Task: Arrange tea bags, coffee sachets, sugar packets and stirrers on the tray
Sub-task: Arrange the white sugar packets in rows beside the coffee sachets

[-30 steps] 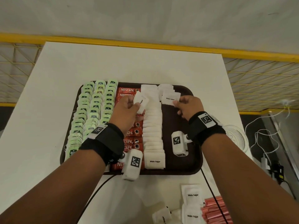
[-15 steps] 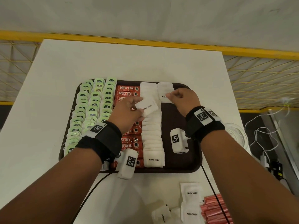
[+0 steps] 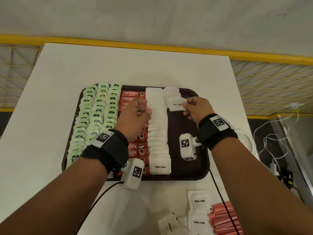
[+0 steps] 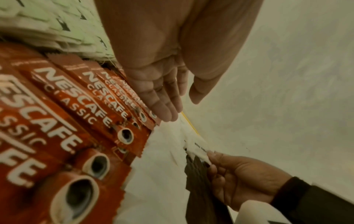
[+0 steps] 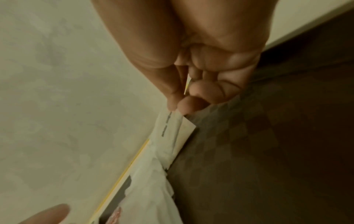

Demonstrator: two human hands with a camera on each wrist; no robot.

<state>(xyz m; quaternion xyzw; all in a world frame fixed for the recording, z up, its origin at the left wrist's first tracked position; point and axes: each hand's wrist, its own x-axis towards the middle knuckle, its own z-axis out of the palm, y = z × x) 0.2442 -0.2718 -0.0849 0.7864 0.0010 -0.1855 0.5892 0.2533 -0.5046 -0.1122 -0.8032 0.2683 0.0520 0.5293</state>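
A dark brown tray (image 3: 186, 173) holds three columns of green tea bags (image 3: 94, 116), a column of red Nescafe sachets (image 3: 133, 94) and a full column of white sugar packets (image 3: 158, 133). A short second sugar column (image 3: 171, 91) begins at the tray's far right. My right hand (image 3: 186, 107) pinches one white sugar packet (image 3: 176, 104) just nearer than that short column; the pinch (image 5: 176, 108) on the packet (image 5: 172, 128) shows in the right wrist view. My left hand (image 3: 140, 111) hovers over the sachets, its fingers (image 4: 162, 106) relaxed and empty.
Loose white sugar packets (image 3: 199, 200) and a bundle of red sticks (image 3: 223, 217) lie on the white table (image 3: 118, 65) in front of the tray, at the right. A pale round object (image 3: 245, 139) and cables (image 3: 271, 145) sit right of the tray. Bare tray floor lies under my right wrist.
My left hand held a sugar packet half a second ago and is now empty. My right hand now pinches a packet by the second column. Both hands stayed over the tray's far half.
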